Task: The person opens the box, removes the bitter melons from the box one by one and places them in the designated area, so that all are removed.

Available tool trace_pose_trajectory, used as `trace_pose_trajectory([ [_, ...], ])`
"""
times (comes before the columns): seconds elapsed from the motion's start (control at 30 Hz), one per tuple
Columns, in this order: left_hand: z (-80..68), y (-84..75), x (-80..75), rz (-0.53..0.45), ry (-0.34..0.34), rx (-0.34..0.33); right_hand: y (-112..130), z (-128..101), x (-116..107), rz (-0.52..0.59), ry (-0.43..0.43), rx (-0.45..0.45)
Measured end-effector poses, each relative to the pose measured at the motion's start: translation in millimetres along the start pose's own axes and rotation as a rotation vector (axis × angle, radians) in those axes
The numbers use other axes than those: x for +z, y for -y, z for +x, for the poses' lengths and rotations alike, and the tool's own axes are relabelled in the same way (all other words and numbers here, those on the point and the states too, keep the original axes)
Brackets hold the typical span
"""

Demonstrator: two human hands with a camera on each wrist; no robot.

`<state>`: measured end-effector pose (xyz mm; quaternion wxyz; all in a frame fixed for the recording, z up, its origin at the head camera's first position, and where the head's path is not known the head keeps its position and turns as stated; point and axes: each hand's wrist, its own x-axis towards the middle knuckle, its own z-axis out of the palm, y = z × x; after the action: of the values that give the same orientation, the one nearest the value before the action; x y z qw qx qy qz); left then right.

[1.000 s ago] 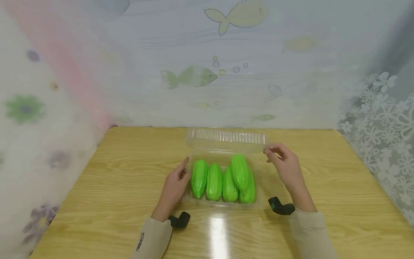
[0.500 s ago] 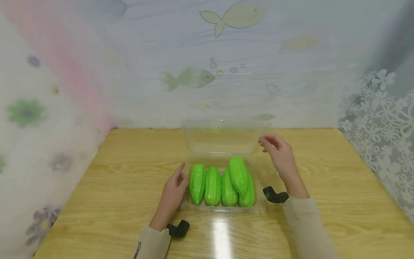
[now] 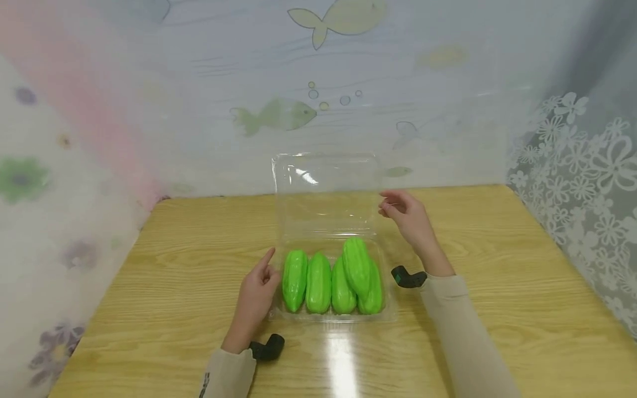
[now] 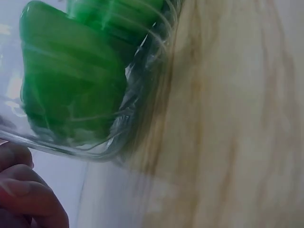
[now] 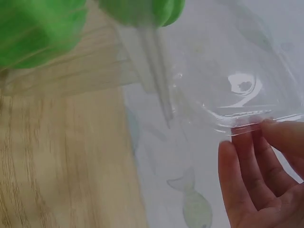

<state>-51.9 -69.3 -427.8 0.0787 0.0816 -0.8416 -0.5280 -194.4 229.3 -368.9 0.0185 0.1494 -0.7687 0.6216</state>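
Observation:
A clear plastic clamshell box (image 3: 335, 319) sits on the table, its hinged lid (image 3: 325, 213) raised at the back. Several glossy, bright green, ridged long fruits (image 3: 318, 284), similar to star fruit, lie in the base. One fruit (image 3: 356, 265) rests on top of others at the right. My right hand (image 3: 410, 221) pinches the right edge of the lid between thumb and fingers, as the right wrist view shows at the lid corner (image 5: 242, 111). My left hand (image 3: 256, 290) is at the base's left side, index finger extended; its fingers (image 4: 28, 190) are by the rim.
The wood-grain table (image 3: 174, 265) extends on both sides of the box. A wall covering with fish drawings (image 3: 278, 116) stands behind it, and flowered coverings (image 3: 562, 132) flank it. Black curved pieces (image 3: 409, 277) are attached at both wrists.
The lid has swung up from lying back to nearly upright, with my right hand moving up and left along with it. My left hand has stayed by the base. The view has shifted slightly.

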Motion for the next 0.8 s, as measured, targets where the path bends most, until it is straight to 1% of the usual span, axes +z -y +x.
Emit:
trace_pose_trajectory([
  [0.1, -1.8, 1.1, -3.0, 0.0, -0.012, -0.003, -9.9, 5.8, 2.9, 0.007, 0.03, 0.004],
  [0.23, -4.3, 2.0, -7.1, -0.004, -0.017, -0.002, -16.5, 8.0, 7.0, -0.019, 0.056, -0.011],
  [0.33, -5.5, 2.7, -9.4, -0.01, -0.02, -0.004, -20.2, 8.3, 9.6, -0.011, 0.092, -0.016],
  [0.4, -5.6, 3.6, -10.1, -0.016, -0.019, 0.002, -23.2, 8.3, 11.2, 0.012, 0.115, -0.013],
  [0.5, -5.5, 4.6, -10.8, -0.023, -0.016, 0.005, -28.2, 8.4, 13.5, 0.04, 0.126, 0.008],
  [0.63, -5.1, 4.7, -11.5, -0.025, -0.011, 0.006, -33.5, 8.3, 16.8, 0.057, 0.119, 0.056],
  [0.8, -5.7, 4.5, -13.7, -0.024, -0.025, 0.005, -36.7, 8.8, 21.0, 0.094, 0.119, 0.107],
])
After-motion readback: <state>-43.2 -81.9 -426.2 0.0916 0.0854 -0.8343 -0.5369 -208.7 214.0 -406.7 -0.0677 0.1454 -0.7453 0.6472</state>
